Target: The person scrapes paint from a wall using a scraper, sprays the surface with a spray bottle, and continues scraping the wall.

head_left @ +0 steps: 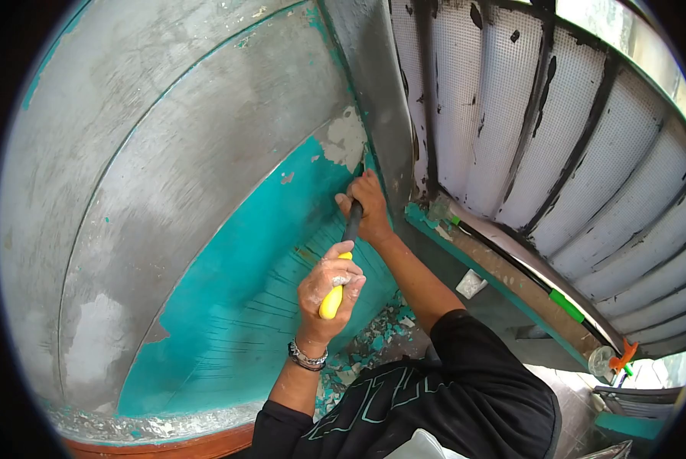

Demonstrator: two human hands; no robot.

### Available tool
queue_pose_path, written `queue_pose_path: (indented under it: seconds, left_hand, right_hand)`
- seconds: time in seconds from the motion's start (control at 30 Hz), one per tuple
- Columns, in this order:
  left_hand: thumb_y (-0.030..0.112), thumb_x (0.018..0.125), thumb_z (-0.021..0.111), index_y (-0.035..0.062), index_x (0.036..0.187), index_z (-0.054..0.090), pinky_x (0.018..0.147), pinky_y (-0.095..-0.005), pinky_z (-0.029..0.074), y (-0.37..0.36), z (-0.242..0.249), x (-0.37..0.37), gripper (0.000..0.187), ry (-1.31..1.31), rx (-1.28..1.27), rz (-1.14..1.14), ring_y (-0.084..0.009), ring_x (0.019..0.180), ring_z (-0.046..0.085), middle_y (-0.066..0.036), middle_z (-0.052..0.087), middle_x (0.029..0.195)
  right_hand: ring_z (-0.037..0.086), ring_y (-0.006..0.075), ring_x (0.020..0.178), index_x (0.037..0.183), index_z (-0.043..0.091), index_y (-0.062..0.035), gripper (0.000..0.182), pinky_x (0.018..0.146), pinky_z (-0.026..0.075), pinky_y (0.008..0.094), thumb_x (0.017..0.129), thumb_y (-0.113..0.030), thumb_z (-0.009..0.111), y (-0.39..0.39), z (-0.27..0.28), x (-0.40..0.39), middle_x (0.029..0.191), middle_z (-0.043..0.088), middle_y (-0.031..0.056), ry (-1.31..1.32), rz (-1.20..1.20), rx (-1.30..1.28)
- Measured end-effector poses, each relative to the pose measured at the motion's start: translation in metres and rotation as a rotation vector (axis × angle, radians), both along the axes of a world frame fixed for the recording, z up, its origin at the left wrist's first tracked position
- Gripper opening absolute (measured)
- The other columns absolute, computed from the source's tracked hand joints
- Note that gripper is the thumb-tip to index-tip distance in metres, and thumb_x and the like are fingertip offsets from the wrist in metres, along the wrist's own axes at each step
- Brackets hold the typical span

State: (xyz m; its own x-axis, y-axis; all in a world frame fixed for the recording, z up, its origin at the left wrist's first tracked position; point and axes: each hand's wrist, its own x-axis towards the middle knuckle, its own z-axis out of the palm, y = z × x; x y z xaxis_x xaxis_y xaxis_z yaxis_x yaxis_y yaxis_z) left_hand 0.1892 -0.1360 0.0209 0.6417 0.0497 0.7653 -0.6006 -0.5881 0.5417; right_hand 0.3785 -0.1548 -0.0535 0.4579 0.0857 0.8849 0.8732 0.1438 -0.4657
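Observation:
My left hand [321,291], dusty with pale powder, is wrapped round the yellow handle of a scraper [330,304]. The tool's black shaft runs up and away to my right hand [369,206], which is closed round its far end close to the corner. Its working tip is hidden by that hand and the wall edge. Around the tip, turquoise paint [236,283] covers a curved wall panel, and a pale patch [344,139] lies just above where the paint ends. Thin dark lines mark the lower part of the turquoise area.
Grey bare wall [205,115] curves up on the left. Paint flakes [373,340] litter the floor below my arms. At right, a ledge [511,275] holds a black-and-green rod [565,304] and an orange item [626,355], beneath white ribbed panels [503,99].

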Motion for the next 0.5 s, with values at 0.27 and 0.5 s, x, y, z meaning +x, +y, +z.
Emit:
queue_pose_path:
  seconds: [0.27,0.5]
  left_hand:
    - [0.000,0.085,0.066,0.0056,0.089,0.051,0.089,-0.0473,0.050,-0.007,-0.009,-0.004,0.016,0.011,0.039,0.010,-0.0370,0.100,0.064,-0.012,0.063,0.084]
    - [0.012,0.088,0.067,0.0046,0.092,0.055,0.090,-0.0448,0.050,0.059,-0.026,-0.015,0.015,0.018,-0.226,-0.015,-0.0370,0.111,0.060,-0.016,0.066,0.098]
  right_hand:
    - [0.050,0.0269,0.071,0.070,0.045,-0.0064,0.023,0.102,0.034,0.0524,0.075,-0.007,0.068,-0.004,-0.004,0.005,0.070,0.046,0.0074,0.014,0.079,-0.041]
    - [0.055,0.0251,0.077,0.068,0.051,-0.0095,0.021,0.105,0.032,0.0566,0.073,-0.015,0.071,0.016,0.004,-0.004,0.072,0.050,0.0053,-0.078,-0.252,-0.164]
